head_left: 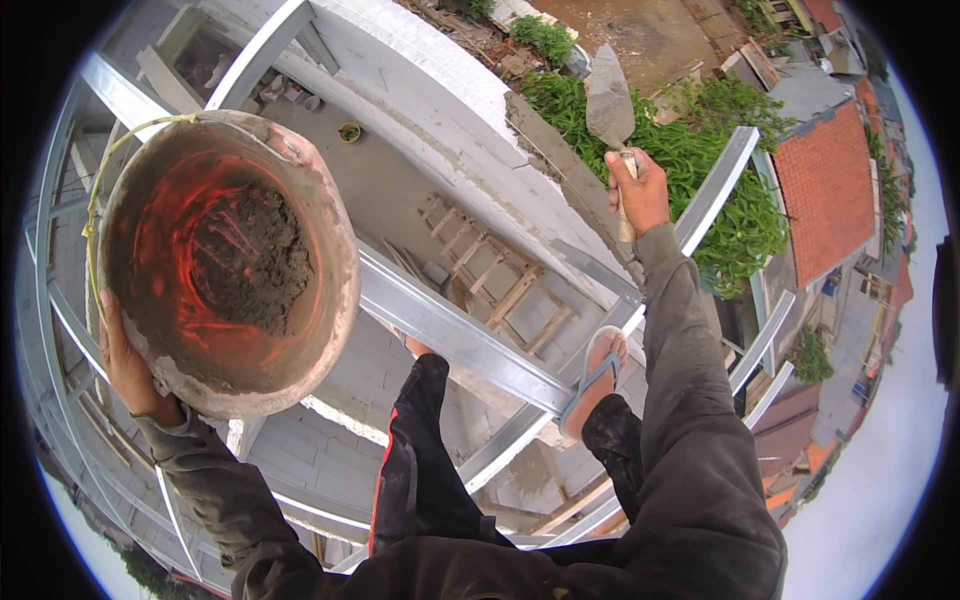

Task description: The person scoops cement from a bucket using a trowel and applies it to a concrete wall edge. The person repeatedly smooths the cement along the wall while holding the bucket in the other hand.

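A round mortar bucket (pixel 333 265), caked with dried cement and reddish inside, is tilted so its mouth shows. Grey wet mortar (pixel 275 265) lies in its bottom. My left hand (pixel 128 355) is closed round the lower left side of the bucket, its fingers partly hidden. To the right, my right hand (pixel 642 188) grips the wooden handle of a trowel (pixel 609 105). The pointed trowel blade carries a grey film and is lifted away from me, beside a block wall. A strip of grey mortar (pixel 560 165) runs along that wall's top edge.
My feet, one in a flip-flop (pixel 583 392), are on narrow metal beams (pixel 455 325) high above a floor. Below lie a wooden ladder (pixel 500 275) and a small pail (pixel 349 132). Beyond the white wall (pixel 440 85) are green plants (pixel 735 190) and a tiled roof (pixel 825 185).
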The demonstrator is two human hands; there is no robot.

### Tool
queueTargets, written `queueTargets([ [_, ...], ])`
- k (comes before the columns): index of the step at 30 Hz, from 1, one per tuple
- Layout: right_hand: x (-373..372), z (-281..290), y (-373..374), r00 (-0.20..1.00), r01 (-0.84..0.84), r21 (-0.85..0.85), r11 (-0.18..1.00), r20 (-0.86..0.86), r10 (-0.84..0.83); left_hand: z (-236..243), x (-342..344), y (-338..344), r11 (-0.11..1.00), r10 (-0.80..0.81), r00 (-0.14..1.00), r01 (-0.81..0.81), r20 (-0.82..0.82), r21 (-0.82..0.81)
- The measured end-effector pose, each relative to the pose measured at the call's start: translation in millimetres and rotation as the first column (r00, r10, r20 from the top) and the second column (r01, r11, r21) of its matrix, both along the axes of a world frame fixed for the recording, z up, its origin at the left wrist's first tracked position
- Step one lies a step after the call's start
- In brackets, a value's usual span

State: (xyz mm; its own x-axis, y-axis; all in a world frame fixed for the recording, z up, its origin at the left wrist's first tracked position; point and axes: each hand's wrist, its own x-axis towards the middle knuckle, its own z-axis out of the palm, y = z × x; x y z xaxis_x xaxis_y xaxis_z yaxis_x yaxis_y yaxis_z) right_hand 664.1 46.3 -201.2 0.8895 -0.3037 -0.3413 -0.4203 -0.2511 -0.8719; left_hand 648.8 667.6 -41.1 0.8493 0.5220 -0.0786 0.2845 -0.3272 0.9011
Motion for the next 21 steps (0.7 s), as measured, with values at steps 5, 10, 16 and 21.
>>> queueTargets([
  [5, 18, 7, -23, 0.928, -0.229, -0.044, 0.972, -0.311, 0.205, 7, 8, 0, 0.990, -0.069, 0.994, 0.078, -0.084, 0.120],
  [10, -70, -36, -52, 0.864, -0.285, -0.050, 0.957, -0.445, 0.234, -2, 22, 6, 0.991, -0.099, 0.995, 0.099, -0.007, 0.095],
  [16, -118, -46, -70, 0.898, -0.410, -0.465, 0.785, -0.358, 0.256, 1, 19, 7, 0.996, -0.046, 0.999, 0.047, -0.020, 0.075],
  [21, -134, -46, -70, 0.858, -0.485, -0.559, 0.672, -0.452, 0.243, 9, 27, -14, 0.992, -0.098, 0.995, 0.097, 0.004, 0.075],
])
